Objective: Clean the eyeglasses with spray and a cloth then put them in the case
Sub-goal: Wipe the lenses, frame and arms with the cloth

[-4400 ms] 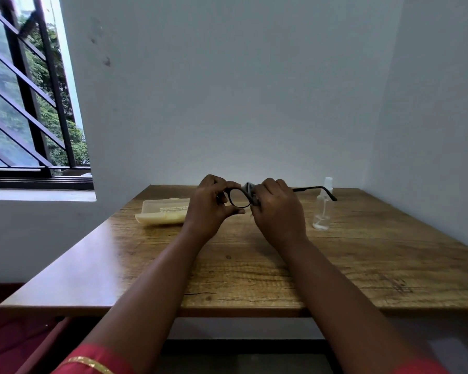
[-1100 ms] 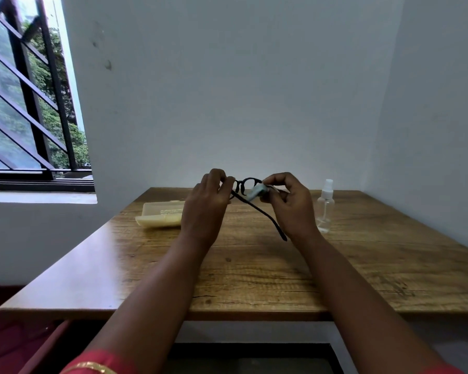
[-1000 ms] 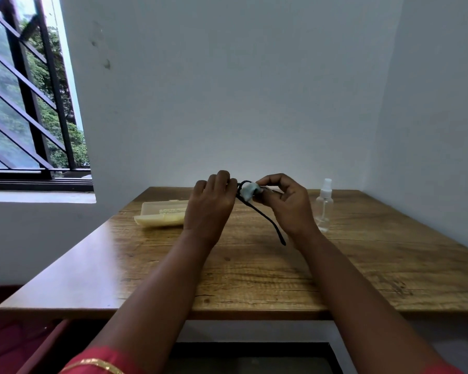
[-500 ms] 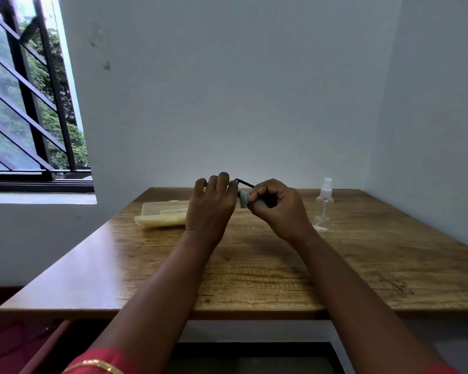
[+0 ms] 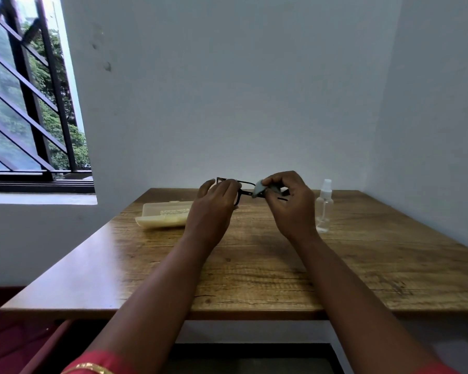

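Black-framed eyeglasses [image 5: 245, 190] hang in the air above the far middle of the wooden table [image 5: 254, 265]. My left hand [image 5: 214, 206] holds their left side, and its fingers cover most of the front. My right hand [image 5: 289, 203] pinches a small pale grey cloth [image 5: 259, 187] around one temple arm of the glasses. A cream plastic case [image 5: 164, 215] lies open on the table to the left, partly behind my left hand. A clear spray bottle [image 5: 324, 206] with a white cap stands upright just right of my right hand.
White walls close off the table at the back and on the right. A barred window [image 5: 30, 103] is at the far left. The table's front edge runs below my forearms.
The glasses have been turned in my hands since a second ago. The cloth in my right hand has slid from the lens area out onto a temple arm.
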